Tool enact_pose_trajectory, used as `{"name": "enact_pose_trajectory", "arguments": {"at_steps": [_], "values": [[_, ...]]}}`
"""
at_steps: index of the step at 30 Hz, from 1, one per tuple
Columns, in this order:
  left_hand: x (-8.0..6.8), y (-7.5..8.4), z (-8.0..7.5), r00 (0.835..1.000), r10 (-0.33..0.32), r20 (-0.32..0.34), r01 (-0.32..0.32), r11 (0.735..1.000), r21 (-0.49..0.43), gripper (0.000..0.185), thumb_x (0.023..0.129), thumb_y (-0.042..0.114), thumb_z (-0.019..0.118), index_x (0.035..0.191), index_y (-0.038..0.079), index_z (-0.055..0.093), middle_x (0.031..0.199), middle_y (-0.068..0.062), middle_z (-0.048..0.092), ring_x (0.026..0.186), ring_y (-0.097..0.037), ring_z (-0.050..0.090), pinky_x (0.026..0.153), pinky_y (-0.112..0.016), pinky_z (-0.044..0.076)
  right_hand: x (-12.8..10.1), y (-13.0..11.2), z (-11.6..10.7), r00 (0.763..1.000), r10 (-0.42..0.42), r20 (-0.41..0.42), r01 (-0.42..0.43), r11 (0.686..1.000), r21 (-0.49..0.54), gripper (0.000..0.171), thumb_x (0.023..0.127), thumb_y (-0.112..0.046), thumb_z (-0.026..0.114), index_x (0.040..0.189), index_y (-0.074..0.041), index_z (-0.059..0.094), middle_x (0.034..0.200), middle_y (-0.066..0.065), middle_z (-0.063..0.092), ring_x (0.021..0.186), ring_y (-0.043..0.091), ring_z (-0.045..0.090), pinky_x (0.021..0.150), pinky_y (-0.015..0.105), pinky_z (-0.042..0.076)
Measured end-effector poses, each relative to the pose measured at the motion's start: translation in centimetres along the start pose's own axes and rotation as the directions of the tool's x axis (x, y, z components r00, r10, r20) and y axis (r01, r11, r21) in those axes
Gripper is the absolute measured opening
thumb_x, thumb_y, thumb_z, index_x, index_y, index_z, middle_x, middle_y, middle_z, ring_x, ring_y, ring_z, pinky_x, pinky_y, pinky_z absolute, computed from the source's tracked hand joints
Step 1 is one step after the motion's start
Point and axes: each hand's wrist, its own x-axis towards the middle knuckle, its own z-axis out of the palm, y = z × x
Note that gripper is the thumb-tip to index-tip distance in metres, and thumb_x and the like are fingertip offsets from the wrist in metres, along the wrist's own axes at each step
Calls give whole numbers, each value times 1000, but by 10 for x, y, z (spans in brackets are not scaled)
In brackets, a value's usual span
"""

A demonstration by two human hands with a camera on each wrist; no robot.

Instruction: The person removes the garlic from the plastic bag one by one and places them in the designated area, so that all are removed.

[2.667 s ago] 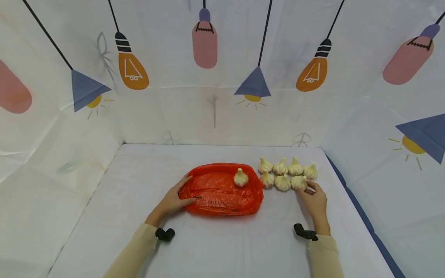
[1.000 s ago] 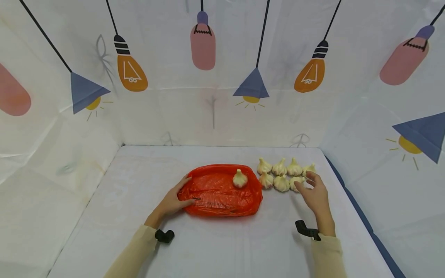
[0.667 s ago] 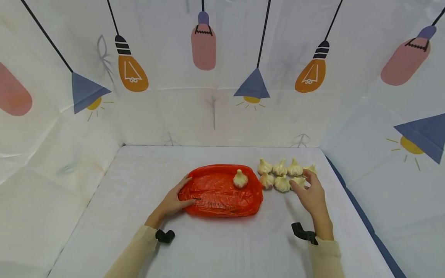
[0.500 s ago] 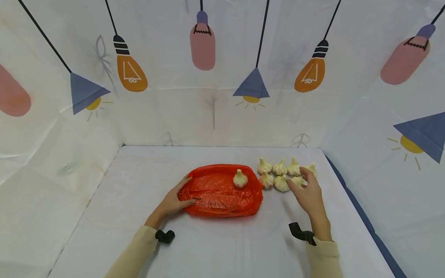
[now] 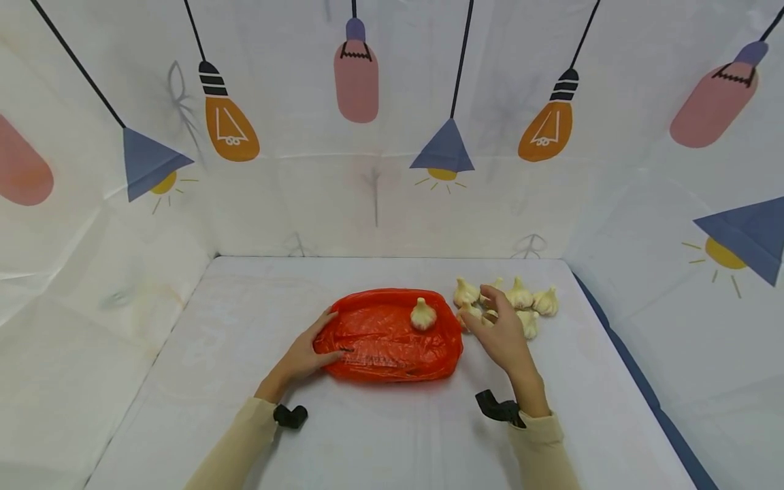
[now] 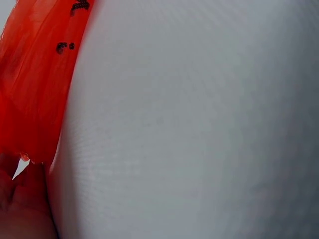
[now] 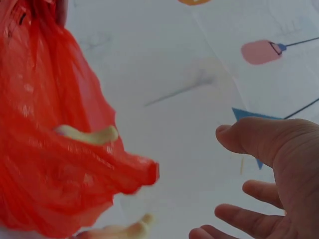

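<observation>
A red plastic bag (image 5: 380, 344), its rim spread wide, lies in the middle of the white table. One garlic bulb (image 5: 423, 315) sits in its right part. My left hand (image 5: 303, 354) grips the bag's left edge, thumb over the rim; the left wrist view shows part of that hand (image 6: 27, 211) against the red plastic. To the bag's right, several garlic bulbs (image 5: 519, 294) stand in two rows. Over the left bulbs hovers my right hand (image 5: 505, 339), fingers spread and holding nothing; it hides some of them. The right wrist view shows this hand (image 7: 294, 174) apart from the bag.
A white wall (image 5: 380, 197) printed with lamps and bulbs rises behind the table (image 5: 380, 435). Side walls of similar sheeting stand left and right. A dark blue edge (image 5: 643, 391) runs along the table's right side.
My right hand has let go of a bulb in the front row and moved left over the rows, nearer the bag. The left hand keeps its place on the bag.
</observation>
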Motion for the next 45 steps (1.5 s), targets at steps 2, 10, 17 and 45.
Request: {"name": "enact_pose_trajectory", "arguments": {"at_steps": [2, 10, 17, 45], "values": [[0, 0, 0, 1000, -4, 0, 4, 1000, 1, 94, 87, 38, 82, 163, 21, 31, 174, -5, 13, 160, -37, 13, 125, -65, 15, 1, -5, 8, 999, -21, 32, 21, 999, 27, 66, 95, -23, 75, 150, -4, 44, 154, 19, 47, 140, 41, 47, 114, 56, 45], [-1, 1, 1, 1000, -4, 3, 4, 1000, 15, 93, 87, 39, 82, 163, 20, 31, 174, -6, 13, 159, -37, 14, 125, -65, 16, 4, -19, 32, 990, -62, 130, 59, 998, 29, 70, 94, -26, 77, 152, -6, 43, 156, 16, 47, 141, 42, 48, 112, 56, 47], [-1, 1, 0, 1000, -7, -1, 7, 1000, -4, 93, 87, 37, 83, 163, 21, 31, 174, -6, 13, 159, -37, 13, 125, -65, 15, 13, -22, 55, 974, -59, 219, 72, 996, -50, 73, 94, -28, 75, 154, -5, 40, 155, 22, 48, 138, 44, 51, 107, 58, 50], [0, -1, 1, 1000, 19, -13, -18, 1000, 15, 93, 87, 38, 83, 162, 19, 32, 174, -6, 14, 159, -37, 15, 125, -64, 16, 27, -6, 96, 949, -7, 315, 71, 979, -193, 81, 93, -31, 76, 157, -6, 34, 138, 17, 61, 103, 27, 63, 88, 44, 57]]}}
